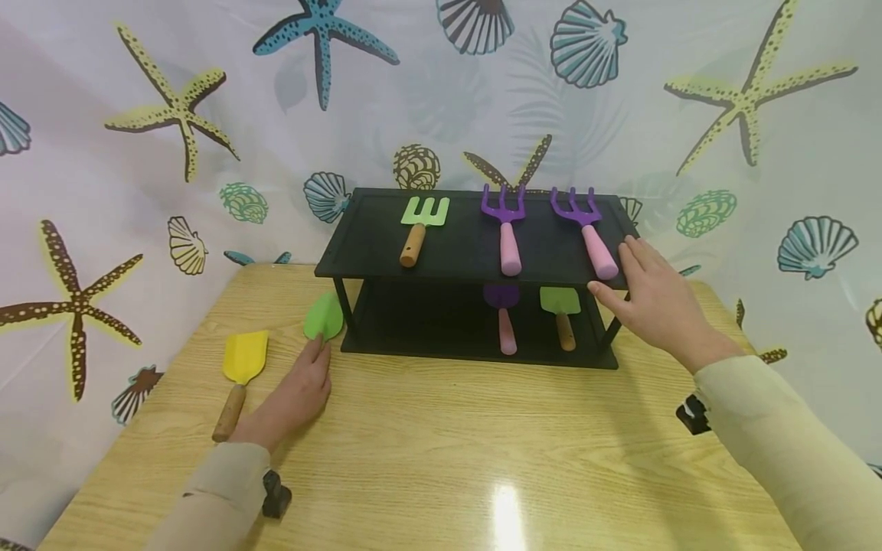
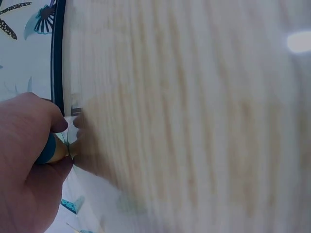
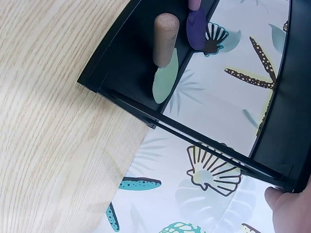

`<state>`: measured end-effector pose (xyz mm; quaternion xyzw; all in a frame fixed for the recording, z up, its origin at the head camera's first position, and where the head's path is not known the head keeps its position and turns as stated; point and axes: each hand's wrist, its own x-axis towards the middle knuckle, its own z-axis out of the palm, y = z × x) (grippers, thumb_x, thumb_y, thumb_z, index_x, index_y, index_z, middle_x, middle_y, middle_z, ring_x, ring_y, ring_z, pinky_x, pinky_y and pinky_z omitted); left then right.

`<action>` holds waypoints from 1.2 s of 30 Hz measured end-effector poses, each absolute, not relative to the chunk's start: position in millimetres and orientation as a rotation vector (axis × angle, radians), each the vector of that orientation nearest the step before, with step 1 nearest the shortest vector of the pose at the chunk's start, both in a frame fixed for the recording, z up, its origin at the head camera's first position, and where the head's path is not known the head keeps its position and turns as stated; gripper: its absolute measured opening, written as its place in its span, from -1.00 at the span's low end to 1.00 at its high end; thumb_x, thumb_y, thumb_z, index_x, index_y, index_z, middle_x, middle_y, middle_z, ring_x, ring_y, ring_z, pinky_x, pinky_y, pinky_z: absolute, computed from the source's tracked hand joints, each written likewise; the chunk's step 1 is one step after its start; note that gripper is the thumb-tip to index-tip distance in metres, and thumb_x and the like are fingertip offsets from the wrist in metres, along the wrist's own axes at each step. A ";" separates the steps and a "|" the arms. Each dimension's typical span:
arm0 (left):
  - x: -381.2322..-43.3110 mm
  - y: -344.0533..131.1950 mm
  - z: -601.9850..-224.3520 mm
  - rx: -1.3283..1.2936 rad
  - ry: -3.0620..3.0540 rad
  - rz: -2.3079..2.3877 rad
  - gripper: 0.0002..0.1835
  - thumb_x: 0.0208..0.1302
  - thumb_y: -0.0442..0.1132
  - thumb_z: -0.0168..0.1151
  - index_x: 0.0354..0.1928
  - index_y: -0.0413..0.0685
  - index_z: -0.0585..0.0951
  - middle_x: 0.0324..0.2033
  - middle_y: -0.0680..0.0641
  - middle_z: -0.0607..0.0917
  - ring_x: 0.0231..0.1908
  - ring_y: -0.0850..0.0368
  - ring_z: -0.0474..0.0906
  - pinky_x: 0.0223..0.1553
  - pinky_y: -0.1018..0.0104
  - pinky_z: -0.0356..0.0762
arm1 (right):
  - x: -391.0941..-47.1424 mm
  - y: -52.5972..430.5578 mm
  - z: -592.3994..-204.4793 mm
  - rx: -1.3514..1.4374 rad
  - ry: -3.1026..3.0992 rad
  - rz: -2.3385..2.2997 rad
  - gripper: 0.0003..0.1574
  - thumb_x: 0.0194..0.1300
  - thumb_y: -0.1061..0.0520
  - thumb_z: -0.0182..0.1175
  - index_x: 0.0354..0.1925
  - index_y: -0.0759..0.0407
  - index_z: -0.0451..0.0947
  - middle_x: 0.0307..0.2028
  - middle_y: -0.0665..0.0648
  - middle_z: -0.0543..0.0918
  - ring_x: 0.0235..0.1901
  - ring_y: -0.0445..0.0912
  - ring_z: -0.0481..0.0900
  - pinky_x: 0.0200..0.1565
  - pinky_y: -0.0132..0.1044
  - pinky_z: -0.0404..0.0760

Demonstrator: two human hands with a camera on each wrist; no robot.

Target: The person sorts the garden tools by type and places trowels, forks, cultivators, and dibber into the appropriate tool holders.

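Observation:
My left hand [image 1: 296, 394] is low over the table, left of a black two-tier rack. It grips a green hand trowel [image 1: 324, 315] whose blade points away from me; the handle is hidden by the fingers. Beside that forearm lies a yellow trowel [image 1: 245, 356] with a wooden handle. At the rack's right end, my right hand [image 1: 658, 302] rests on the top shelf [image 1: 455, 237] with fingers fairly straight, its thumb at the front edge. Closest to it is a purple fork with a pink handle [image 1: 598, 251].
Another purple fork [image 1: 508, 245] and a green fork [image 1: 413, 243] lie on the top shelf. On the lower shelf [image 1: 427, 337] are a purple trowel with a pink handle [image 1: 506, 330] and a green trowel [image 1: 563, 306]. A patterned cloth [image 1: 441, 99] hangs behind the wooden table [image 1: 441, 444].

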<state>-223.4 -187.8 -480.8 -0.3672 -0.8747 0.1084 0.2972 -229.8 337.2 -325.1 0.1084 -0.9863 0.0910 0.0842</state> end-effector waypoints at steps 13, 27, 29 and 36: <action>-211.5 -186.8 -478.5 -0.810 -2.480 -0.003 -0.58 0.14 -0.54 0.18 0.05 -0.70 0.49 0.07 -0.56 0.54 0.11 -0.34 0.56 0.10 0.04 0.62 | -229.9 336.5 -324.6 0.314 -2.946 0.261 0.19 0.43 -0.45 -0.14 0.50 0.49 -0.11 0.52 0.48 -0.07 0.52 0.35 -0.12 0.48 0.26 -0.02; -195.2 -197.8 -468.4 -0.836 -2.484 0.072 -0.55 0.11 -0.53 0.21 0.06 -0.70 0.48 0.09 -0.55 0.53 0.16 -0.32 0.53 0.17 0.06 0.59 | -229.5 336.9 -324.7 0.321 -2.945 0.250 0.19 0.44 -0.44 -0.14 0.50 0.49 -0.12 0.52 0.50 -0.07 0.52 0.36 -0.12 0.49 0.24 -0.03; -192.7 -199.5 -466.5 -0.837 -2.476 0.093 -0.52 0.11 -0.51 0.20 0.08 -0.70 0.46 0.10 -0.55 0.53 0.17 -0.31 0.53 0.18 0.07 0.57 | -229.4 336.8 -324.5 0.322 -2.946 0.247 0.19 0.44 -0.44 -0.14 0.50 0.50 -0.12 0.52 0.50 -0.07 0.52 0.36 -0.12 0.49 0.24 -0.03; -181.0 -204.5 -460.4 -0.819 -2.586 -0.146 -0.44 0.16 -0.54 0.20 0.20 -0.69 0.36 0.23 -0.56 0.42 0.23 -0.39 0.45 0.23 -0.10 0.50 | -229.4 335.8 -324.7 0.319 -2.958 0.239 0.20 0.44 -0.45 -0.14 0.50 0.49 -0.12 0.52 0.50 -0.07 0.52 0.36 -0.12 0.50 0.24 -0.03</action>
